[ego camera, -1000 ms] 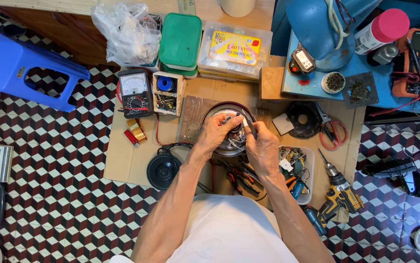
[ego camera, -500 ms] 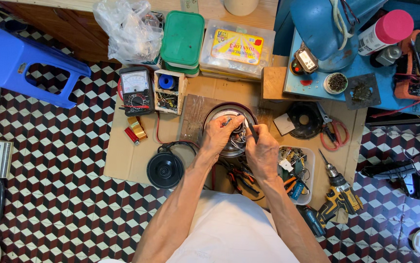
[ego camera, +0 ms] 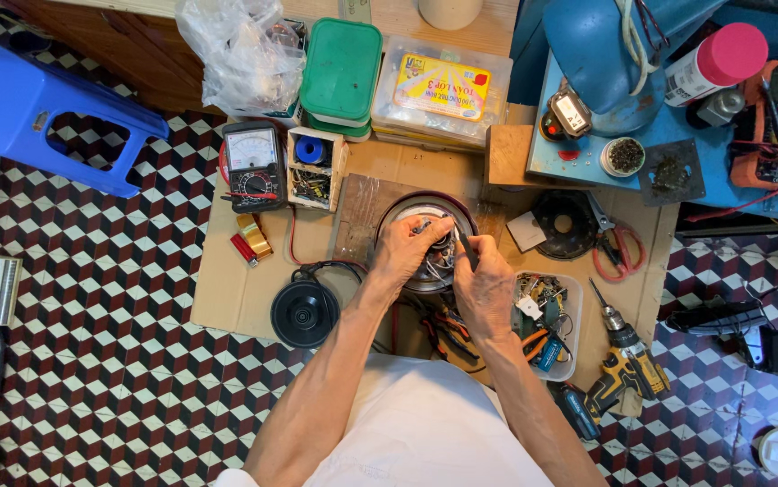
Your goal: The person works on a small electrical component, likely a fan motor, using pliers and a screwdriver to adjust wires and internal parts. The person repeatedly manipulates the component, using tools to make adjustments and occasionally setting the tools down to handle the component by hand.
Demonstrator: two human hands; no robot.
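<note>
A round opened appliance base [ego camera: 425,209] with exposed wires inside sits on a wooden board on a cardboard sheet [ego camera: 227,289]. My left hand [ego camera: 407,248] rests on its near-left rim, fingers pinching a small metal part among the wires. Over the near-right rim, my right hand [ego camera: 484,287] holds a thin dark tool [ego camera: 466,245] with its tip pointing into the wiring.
An analog meter [ego camera: 254,165], a small parts box [ego camera: 314,169], green lidded containers [ego camera: 341,61] and a clear box [ego camera: 443,90] lie behind. A black round lid [ego camera: 305,313], a parts tray [ego camera: 547,316], a yellow drill [ego camera: 625,361] and red pliers [ego camera: 614,243] lie nearby. A blue stool [ego camera: 37,108] stands at left.
Both hands stayed on the round base with only small shifts of the fingers; the camera view drifted slightly.
</note>
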